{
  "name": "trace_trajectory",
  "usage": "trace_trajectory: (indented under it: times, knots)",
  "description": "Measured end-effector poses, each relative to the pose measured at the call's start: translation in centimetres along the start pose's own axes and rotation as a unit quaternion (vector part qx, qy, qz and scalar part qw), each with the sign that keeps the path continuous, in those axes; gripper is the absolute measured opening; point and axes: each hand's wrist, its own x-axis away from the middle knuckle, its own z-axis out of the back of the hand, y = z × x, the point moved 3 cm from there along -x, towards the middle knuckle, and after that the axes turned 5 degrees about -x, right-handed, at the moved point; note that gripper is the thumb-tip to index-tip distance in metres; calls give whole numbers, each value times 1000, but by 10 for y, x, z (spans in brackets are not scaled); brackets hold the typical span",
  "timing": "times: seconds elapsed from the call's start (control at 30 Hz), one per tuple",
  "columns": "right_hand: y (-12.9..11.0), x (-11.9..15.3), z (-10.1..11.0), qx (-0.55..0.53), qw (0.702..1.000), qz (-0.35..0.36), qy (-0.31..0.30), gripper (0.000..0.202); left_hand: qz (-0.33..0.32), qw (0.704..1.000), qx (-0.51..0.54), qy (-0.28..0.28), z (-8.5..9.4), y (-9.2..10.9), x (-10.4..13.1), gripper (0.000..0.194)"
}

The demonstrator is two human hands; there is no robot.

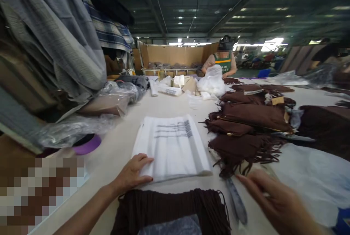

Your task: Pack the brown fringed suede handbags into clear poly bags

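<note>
Noting the printed white plastic (pixel 175 153) flat on the table (pixel 172 106), left hand (pixel 133 173) loosely spread on it. We see nearest brown fringed fabric (pixel 166 204) outside it; right hand's (pixel 276 196) blurred, grip unclear.

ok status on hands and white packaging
Left hand on white packaging, near-left edge. Right hand apart from it, blurred, hold unclear. Brown fringed cloth lies along packaging's near side.

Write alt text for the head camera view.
A left hand rests on printed white plastic sheeting on a pale table; the blurred right hand is near dark brown fringed fabric. A brown fringed bundle lies nearest; another person is in the background.
</note>
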Motion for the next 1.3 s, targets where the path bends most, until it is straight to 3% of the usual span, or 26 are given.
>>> trace_trajectory:
  times: [0.07,0.13,0.2,0.27,0.43,0.63,0.73,0.83,0.97,1.13,1.3]
  knots:
    - [-24,-32,-59,18,990,70,-124,14,0,1000,7,-2,-1,4,-2,51]
    - [-40,-52,-108,81,961,114,-237,21,-1,1000,15,-5,-3,4,-1,43]
    - [-48,-60,-140,116,934,136,-308,26,0,1000,22,-7,-4,1,0,36]
    - [-50,-62,-157,111,920,153,-344,17,3,1000,27,-11,-3,-2,-1,33]
    - [-41,-67,-164,67,915,133,-376,20,11,999,40,-27,8,3,-9,30]
    - [-33,-91,-174,17,944,-28,-328,6,-34,999,2,-21,18,52,-26,59]
    - [-28,-99,-178,-32,940,-78,-330,11,-43,999,-20,-28,14,68,-40,35]
    - [-23,-105,-176,-72,934,-99,-336,17,-36,998,-32,-32,9,70,-50,9]
    - [-25,-106,-168,-89,944,-75,-309,18,-22,997,-67,-20,9,70,-54,13]
    - [-39,-98,-156,-56,964,20,-259,14,-42,991,-124,-12,12,80,-52,11]
    - [-45,-90,-147,8,966,85,-245,13,-28,981,-191,-12,18,76,-52,23]
